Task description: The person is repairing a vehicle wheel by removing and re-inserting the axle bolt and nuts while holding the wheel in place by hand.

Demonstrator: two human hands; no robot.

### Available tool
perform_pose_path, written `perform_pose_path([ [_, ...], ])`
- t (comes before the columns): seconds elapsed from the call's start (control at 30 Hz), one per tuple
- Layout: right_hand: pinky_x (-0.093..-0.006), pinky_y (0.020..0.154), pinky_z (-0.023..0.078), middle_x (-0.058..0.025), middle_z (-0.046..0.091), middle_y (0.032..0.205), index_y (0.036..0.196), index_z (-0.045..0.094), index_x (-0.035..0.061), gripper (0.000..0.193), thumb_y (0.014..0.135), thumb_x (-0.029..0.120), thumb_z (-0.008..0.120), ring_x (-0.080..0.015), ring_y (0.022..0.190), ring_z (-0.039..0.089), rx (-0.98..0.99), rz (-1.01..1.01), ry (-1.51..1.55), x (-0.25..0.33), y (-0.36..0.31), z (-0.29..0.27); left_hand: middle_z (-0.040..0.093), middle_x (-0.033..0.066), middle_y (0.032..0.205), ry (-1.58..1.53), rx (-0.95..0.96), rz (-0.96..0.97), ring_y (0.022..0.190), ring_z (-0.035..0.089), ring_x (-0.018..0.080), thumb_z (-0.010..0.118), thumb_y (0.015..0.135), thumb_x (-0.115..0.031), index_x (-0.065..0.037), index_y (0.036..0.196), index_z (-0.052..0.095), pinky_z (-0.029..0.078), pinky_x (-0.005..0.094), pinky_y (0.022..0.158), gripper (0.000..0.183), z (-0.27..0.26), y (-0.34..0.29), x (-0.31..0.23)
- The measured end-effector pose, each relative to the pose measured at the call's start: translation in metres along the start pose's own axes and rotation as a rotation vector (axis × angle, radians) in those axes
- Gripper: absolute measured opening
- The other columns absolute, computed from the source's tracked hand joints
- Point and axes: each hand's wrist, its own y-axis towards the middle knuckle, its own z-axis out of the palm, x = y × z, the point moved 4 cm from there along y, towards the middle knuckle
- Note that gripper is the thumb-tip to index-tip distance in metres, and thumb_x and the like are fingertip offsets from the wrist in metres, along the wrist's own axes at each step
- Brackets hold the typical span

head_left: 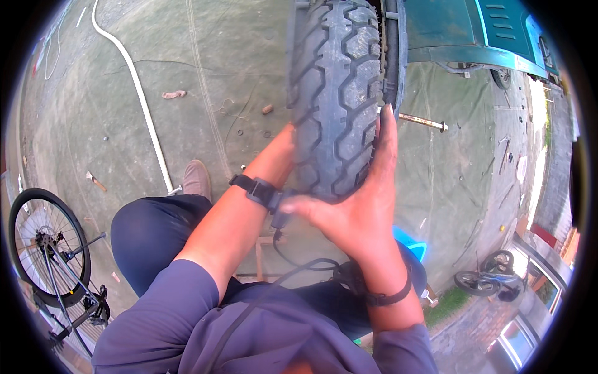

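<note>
One tire [336, 93] stands at top centre, one rod [423, 121] sticking out at its right, the ground sheet [455, 181] spreading wide on both sides. It sits between two hands: the right hand [363, 209] spreads open along its lower-right edge; the left hand [281, 151] reaches behind its left edge, grip hidden.

I assess this as an outdoor repair yard: treaded tyre [339, 93] before me, bicycle [46, 240] at left, two-wheeler [489, 276] at far right, teal vehicle [442, 28] ahead, loose rings [266, 133] on green ground sheeting [249, 43].
</note>
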Motion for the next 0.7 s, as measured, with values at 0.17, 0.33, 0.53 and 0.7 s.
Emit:
perform_pose_path([
  [0.17, -0.0413, 0.106, 0.039, -0.0232, 0.040, 0.142, 0.149, 0.014, -0.0017, 0.121, 0.059, 0.026, 0.091, -0.0284, 0.129, 0.046, 0.058, 0.207, 0.262, -0.013, 0.004, 0.007, 0.062, 0.0123, 0.123, -0.016, 0.026, -0.017, 0.113, 0.058, 0.0211, 0.065, 0.092, -0.035, 0.004, 0.132, 0.051, 0.049, 0.0342, 0.093, 0.059, -0.005, -0.020, 0.007],
  [0.33, -0.0401, 0.106, 0.039, -0.0215, 0.043, 0.139, 0.148, 0.018, -0.0028, 0.115, 0.061, 0.023, 0.088, -0.0268, 0.127, 0.047, -0.004, 0.142, 0.274, -0.017, 0.004, 0.009, 0.062, 0.0123, 0.123, -0.036, 0.056, -0.028, 0.113, 0.058, 0.0211, 0.065, 0.092, -0.035, 0.005, 0.132, 0.051, 0.049, 0.0341, 0.092, 0.059, -0.006, -0.033, 0.013],
  [0.53, -0.0394, 0.107, 0.036, -0.0196, 0.042, 0.139, 0.146, 0.024, -0.0054, 0.113, 0.059, 0.028, 0.088, -0.0272, 0.128, 0.045, -0.054, 0.140, 0.133, -0.010, 0.003, 0.004, 0.063, 0.0124, 0.122, -0.011, 0.035, 0.008, 0.112, 0.059, 0.0211, 0.066, 0.091, -0.036, 0.005, 0.131, 0.051, 0.049, 0.0340, 0.092, 0.059, -0.018, -0.041, 0.014],
  [0.7, -0.0385, 0.109, 0.033, -0.0177, 0.042, 0.139, 0.145, 0.025, -0.0078, 0.111, 0.060, 0.028, 0.088, -0.0260, 0.128, 0.043, -0.075, 0.175, 0.069, -0.014, -0.007, -0.001, 0.065, 0.0124, 0.113, 0.166, -0.204, -0.101, 0.103, 0.061, 0.0206, 0.069, 0.088, -0.043, 0.004, 0.125, 0.057, 0.051, 0.0360, 0.085, 0.061, -0.066, -0.044, 0.026],
])
